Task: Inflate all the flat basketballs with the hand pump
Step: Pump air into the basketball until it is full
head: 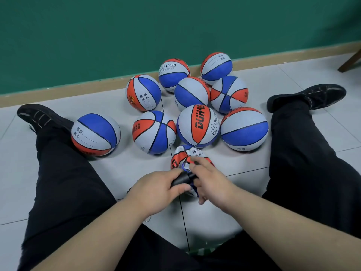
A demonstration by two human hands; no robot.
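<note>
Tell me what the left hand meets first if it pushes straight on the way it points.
The flat basketball: the left hand grips the hand pump aimed forward-right at it, with the right hand holding that ball at the pump's tip. Contact probably near-immediate; depth unclear.

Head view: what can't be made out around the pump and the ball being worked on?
All in the head view:
1. The hand pump is mostly covered by the left hand and right hand; needle and valve are hidden.
2. The flat basketball: its near part lies under both hands, so its fill is unclear.
3. The wooden leg, top right, is cut off by the frame edge.
</note>
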